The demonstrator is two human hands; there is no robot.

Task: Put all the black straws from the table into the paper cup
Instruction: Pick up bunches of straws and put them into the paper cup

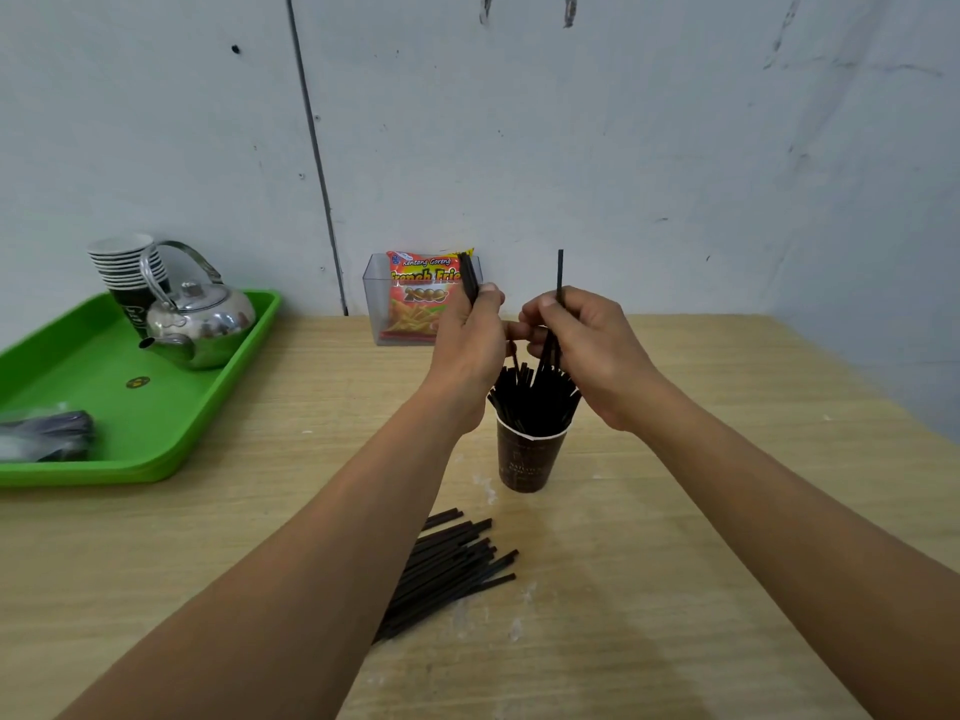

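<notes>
We reach over the cup (527, 459).
Our left grip (470, 337) pinches a bundle (469, 280), right grip (587, 345) one straw (560, 272); a pile (452, 569) lies nearer.

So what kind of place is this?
Probably a small drinks stall or pantry corner: a stack of paper cups and a metal kettle sit on a green tray, with a snack packet in a clear holder.

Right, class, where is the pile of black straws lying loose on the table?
In the head view, the loose straw pile lies near the middle of the table, just in front of the paper cup, on the person's side of it.
</notes>
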